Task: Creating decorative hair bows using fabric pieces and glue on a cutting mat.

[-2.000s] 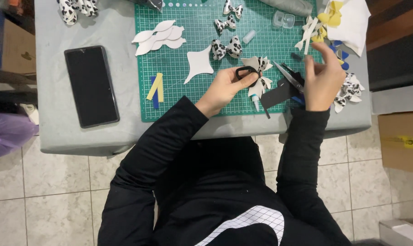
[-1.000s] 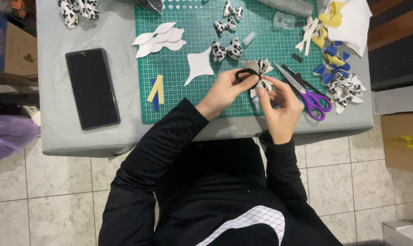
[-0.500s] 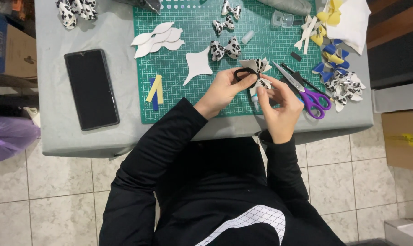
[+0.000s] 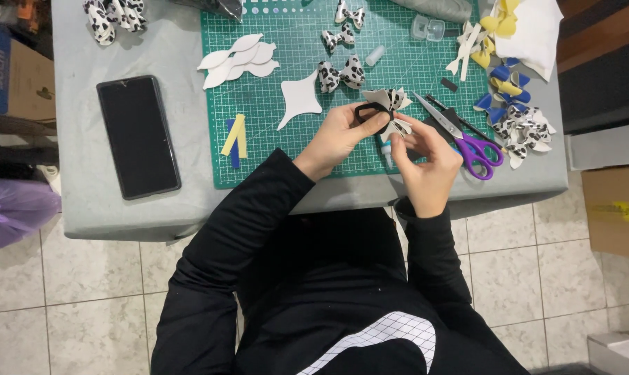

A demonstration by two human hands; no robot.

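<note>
The scissors (image 4: 467, 142), held two seconds ago, have been laid just right of the right hand (image 4: 425, 163); both hands are now pinched on the spotted bow (image 4: 392, 111) — left hand (image 4: 342, 135) gripping its black band (image 4: 367, 111); assembly appears resumed.

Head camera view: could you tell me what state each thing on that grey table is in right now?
Left hand: gripping the cow-print fabric bow.
Right hand: pinching the same bow.
Purple-handled scissors: lying shut on the grey table.
Black smartphone: flat, screen dark.
White paper cut-out shapes: stacked on the green cutting mat.
Finished cow-print bows: lying on the mat.
</note>
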